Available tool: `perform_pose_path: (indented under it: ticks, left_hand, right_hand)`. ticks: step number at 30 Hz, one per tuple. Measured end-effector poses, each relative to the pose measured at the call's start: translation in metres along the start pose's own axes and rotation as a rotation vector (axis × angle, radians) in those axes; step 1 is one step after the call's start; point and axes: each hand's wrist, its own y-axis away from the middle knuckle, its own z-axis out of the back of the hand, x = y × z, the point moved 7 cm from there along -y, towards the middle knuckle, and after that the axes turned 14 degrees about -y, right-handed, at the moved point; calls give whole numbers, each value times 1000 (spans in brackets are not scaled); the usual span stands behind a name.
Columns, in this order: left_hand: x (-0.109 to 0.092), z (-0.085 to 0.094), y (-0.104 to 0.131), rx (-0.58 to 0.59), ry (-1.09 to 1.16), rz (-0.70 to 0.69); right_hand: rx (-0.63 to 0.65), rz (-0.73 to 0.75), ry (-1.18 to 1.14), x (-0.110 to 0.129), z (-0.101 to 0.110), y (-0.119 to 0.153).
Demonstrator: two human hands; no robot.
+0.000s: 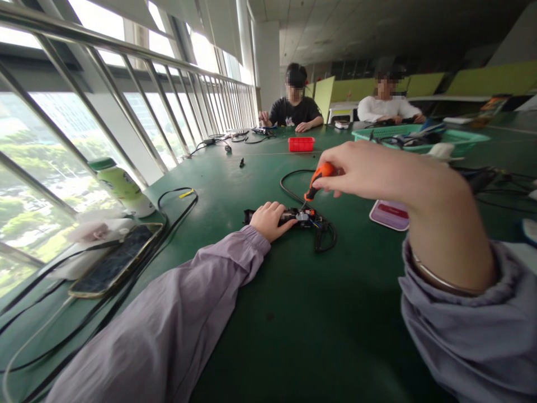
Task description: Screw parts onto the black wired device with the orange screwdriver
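A black device (289, 217) with exposed parts and wires lies on the green table (268, 313). My left hand (272, 219) grips its black body, fingers wrapped over the top. Above and to the right, my right hand (348, 170) holds an orange and black screwdriver (318, 180), tilted with its shaft down at the device's open section. The exact tip contact is too small to make out. A black cable (329, 242) loops out beside the device's right end.
A phone (117, 260), cables and a green-capped bottle (121, 187) are at the left. Ahead stands a red box (301, 144); a green basket (461, 140) with items is at the back right. A purple-topped case (389, 215) lies beneath my right wrist. Two people sit across.
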Motion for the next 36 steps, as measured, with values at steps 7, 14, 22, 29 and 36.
perform_pose_path:
  ticks: [7,14,22,29,36]
  left_hand:
    - [1,-2,1,-17,13,1]
    - [1,-2,0,-18,19,3]
    - [0,-1,1,6,20,7]
    - [2,-3,0,0,22,1]
    - [0,-2,1,-12,28,4]
  right_hand:
    - [65,-148,-1,-5,-2,4]
    - [92,-45,-16,0,-5,5]
    - [107,-234,-14,-13,-3,3]
    - [173,-65,-25,-12,-8,3]
    - [175,-224,4,-11,-7,6]
